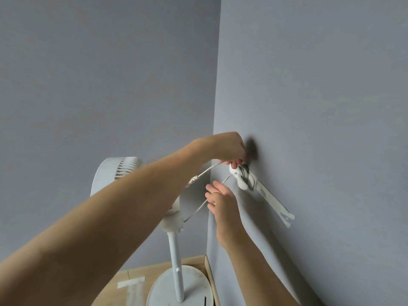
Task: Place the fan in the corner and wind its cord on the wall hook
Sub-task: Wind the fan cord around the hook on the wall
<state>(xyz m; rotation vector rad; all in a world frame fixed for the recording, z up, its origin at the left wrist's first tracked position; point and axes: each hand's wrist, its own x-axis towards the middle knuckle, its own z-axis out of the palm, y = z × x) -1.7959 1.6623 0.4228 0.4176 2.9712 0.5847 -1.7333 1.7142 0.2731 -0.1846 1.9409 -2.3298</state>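
A white pedestal fan (pixel 114 171) stands in the corner on its round base (pixel 183 286), partly hidden behind my left forearm. A white wall hook (pixel 242 180) sticks out of the right wall, with several turns of the fan's white cord wound round it. My left hand (pixel 229 149) pinches the cord (pixel 207 171) just above the hook. Lower down, my right hand (pixel 218 199) has its fingers curled round a loop of cord (pixel 196 212) that runs back to the fan's neck.
Two grey walls meet in the corner (pixel 215 107). A white bracket arm (pixel 273 202) runs down the right wall from the hook. The fan base sits on a cardboard sheet (pixel 134 281) with a raised edge (pixel 210 277) against the right wall.
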